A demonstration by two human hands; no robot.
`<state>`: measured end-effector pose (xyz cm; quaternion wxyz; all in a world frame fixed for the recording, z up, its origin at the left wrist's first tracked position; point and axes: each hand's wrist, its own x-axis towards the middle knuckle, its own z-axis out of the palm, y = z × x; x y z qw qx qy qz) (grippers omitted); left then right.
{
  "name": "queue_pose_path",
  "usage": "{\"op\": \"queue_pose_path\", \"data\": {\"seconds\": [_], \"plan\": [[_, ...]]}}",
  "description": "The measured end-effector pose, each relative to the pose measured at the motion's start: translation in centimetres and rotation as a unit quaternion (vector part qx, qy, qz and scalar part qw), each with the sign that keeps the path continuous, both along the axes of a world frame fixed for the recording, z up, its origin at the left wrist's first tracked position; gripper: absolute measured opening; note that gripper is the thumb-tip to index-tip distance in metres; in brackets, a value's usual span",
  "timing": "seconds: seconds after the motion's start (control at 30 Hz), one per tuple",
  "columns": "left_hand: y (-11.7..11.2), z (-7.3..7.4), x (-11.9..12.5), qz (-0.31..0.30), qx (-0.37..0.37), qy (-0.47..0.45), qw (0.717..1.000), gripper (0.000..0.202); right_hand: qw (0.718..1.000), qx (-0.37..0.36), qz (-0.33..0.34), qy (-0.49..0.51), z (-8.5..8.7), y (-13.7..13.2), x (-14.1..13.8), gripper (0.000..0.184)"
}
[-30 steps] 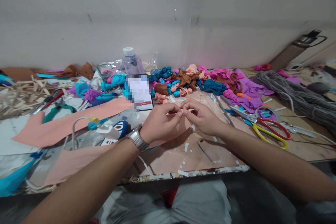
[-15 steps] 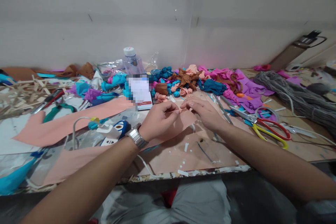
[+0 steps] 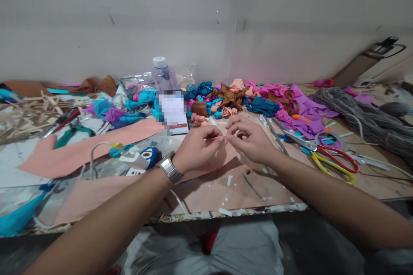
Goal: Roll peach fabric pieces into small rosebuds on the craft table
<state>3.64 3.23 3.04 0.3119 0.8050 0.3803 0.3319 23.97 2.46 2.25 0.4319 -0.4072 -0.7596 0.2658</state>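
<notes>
My left hand [image 3: 196, 150], with a metal watch [image 3: 169, 169] on its wrist, and my right hand [image 3: 250, 139] meet fingertip to fingertip above the worktable [image 3: 245, 212]. Both pinch a small piece of peach paper [image 3: 222, 139] between thumb and fingers. A larger peach sheet [image 3: 222, 187] lies under the hands. Just beyond them sit small peach paper roses [image 3: 198, 119] and a heap of teal, brown and pink crumpled paper [image 3: 232, 94].
Red and yellow scissors [image 3: 335, 161] lie to the right, with grey yarn [image 3: 364, 116] past them. A phone [image 3: 172, 111] and a plastic bottle [image 3: 163, 73] stand behind the hands. Peach strips [image 3: 80, 148], teal-handled pliers [image 3: 69, 134] and wooden sticks [image 3: 29, 109] fill the left side.
My right hand flattened out and reached slightly away half a second ago, then curled back, so both hands pinch the peach piece again.
</notes>
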Motion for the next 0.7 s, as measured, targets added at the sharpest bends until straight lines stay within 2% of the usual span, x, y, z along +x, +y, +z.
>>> {"op": "queue_pose_path", "data": {"seconds": [0.17,0.47,0.7], "plan": [[0.26,0.03,-0.15,0.010,-0.014,-0.014,1.000,0.020,1.000,-0.015,-0.004,0.021,0.11,0.07,0.05,0.007],[0.33,0.33,-0.30,0.003,-0.011,-0.007,1.000,0.019,0.999,-0.001,0.027,-0.024,0.45,-0.15,0.02,0.007],[0.31,0.29,-0.25,-0.022,-0.027,-0.002,0.999,0.024,0.998,-0.059,-0.002,-0.022,0.20,-0.31,0.00,0.009]]}}
